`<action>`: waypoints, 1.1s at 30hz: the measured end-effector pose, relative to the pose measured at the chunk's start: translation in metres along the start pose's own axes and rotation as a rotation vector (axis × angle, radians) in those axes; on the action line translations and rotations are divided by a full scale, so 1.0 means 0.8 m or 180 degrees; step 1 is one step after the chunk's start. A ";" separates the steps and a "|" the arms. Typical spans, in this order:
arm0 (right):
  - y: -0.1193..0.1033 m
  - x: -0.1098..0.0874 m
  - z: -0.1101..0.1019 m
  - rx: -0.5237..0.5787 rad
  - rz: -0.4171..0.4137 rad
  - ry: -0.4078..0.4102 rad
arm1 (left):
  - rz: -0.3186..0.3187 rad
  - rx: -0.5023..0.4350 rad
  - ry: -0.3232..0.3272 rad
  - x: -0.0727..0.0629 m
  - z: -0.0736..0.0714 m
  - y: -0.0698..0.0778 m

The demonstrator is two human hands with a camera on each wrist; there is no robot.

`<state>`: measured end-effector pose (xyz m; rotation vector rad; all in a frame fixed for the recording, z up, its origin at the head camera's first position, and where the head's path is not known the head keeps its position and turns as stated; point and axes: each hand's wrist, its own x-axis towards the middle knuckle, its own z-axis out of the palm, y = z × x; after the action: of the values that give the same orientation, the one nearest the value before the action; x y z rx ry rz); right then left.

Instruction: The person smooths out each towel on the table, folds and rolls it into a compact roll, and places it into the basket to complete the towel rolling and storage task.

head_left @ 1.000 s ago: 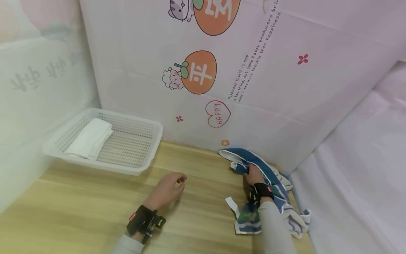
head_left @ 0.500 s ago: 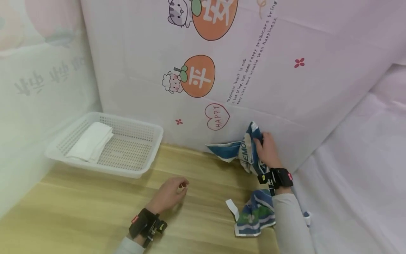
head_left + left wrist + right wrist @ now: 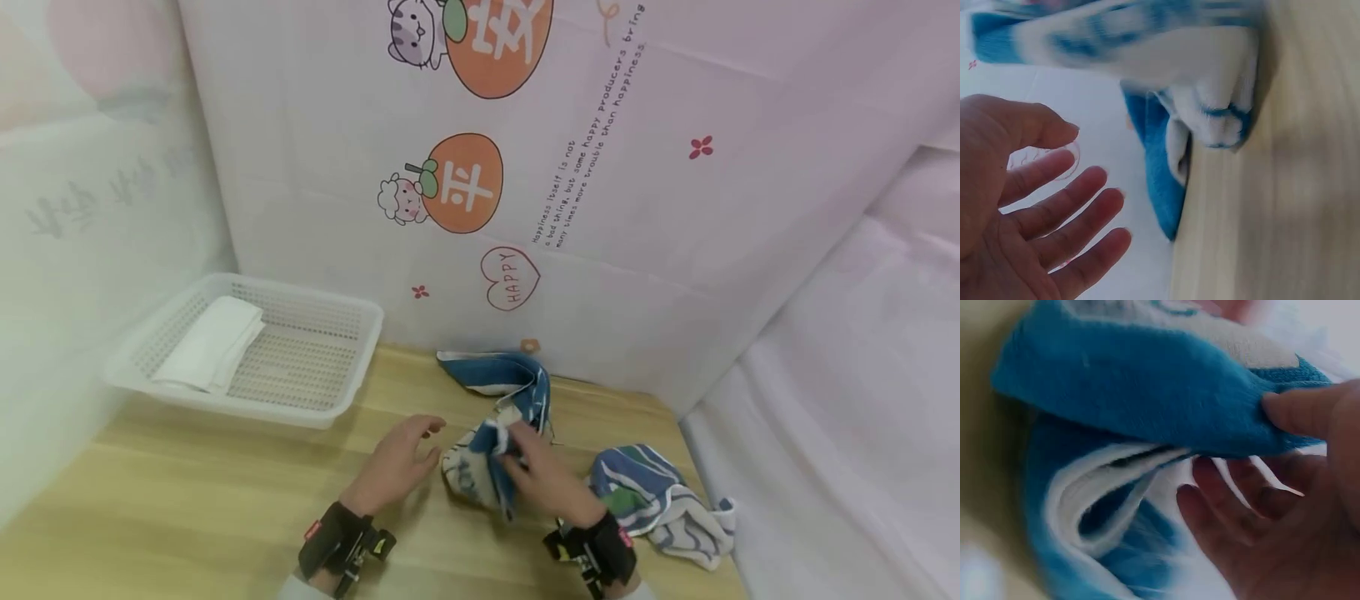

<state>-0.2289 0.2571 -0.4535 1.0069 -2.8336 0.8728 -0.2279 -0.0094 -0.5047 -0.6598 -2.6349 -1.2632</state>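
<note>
A blue and cream towel (image 3: 468, 475) with dark lettering hangs crumpled from my right hand (image 3: 551, 479), and its far part lies on the wooden table near the back wall. In the right wrist view the thumb and fingers pinch the towel's blue edge (image 3: 1147, 381). Just left of the towel, my left hand (image 3: 396, 467) hovers with fingers loosely bent, holding nothing. Its spread fingers (image 3: 1079, 219) point toward the cloth in the left wrist view, apart from it. Another towel (image 3: 637, 492), striped blue, green and cream, lies bunched at the right, partly behind my right wrist.
At the back left stands a white perforated basket (image 3: 300, 412) with a folded white cloth (image 3: 213, 346) inside. Printed white sheeting (image 3: 600, 317) rises behind the wooden table (image 3: 187, 500), and plain white sheeting (image 3: 847, 400) borders its right side.
My right hand pulled the blue and cream towel out of the pile at the right, lifted it, and carried it left to the middle. My left hand stayed nearly in place.
</note>
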 end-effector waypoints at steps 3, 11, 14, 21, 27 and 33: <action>0.004 -0.013 0.047 0.0201 0.0214 -0.0526 | 0.0003 -0.0051 -0.0316 -0.003 0.005 0.001; -0.018 -0.021 0.103 0.0481 0.0144 -0.0508 | 0.0020 -0.0421 -0.0698 -0.017 0.014 0.002; -0.034 -0.018 0.113 0.0608 0.0121 -0.0555 | -0.0029 -0.0441 -0.0729 -0.023 0.005 0.004; -0.032 -0.019 0.082 0.0862 -0.0328 -0.0278 | -0.0091 -0.0380 -0.0833 -0.031 -0.012 0.002; 0.029 -0.017 0.014 0.0016 -0.0336 0.0257 | 0.0098 -0.0330 -0.0736 -0.032 -0.020 0.011; 0.073 0.000 0.016 -0.0725 -0.0176 -0.0229 | 0.0333 -0.0348 -0.1010 -0.033 -0.017 0.032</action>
<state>-0.2608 0.2877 -0.4933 1.0987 -2.8633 0.5040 -0.1938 -0.0145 -0.4858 -1.0835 -2.7418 -1.3800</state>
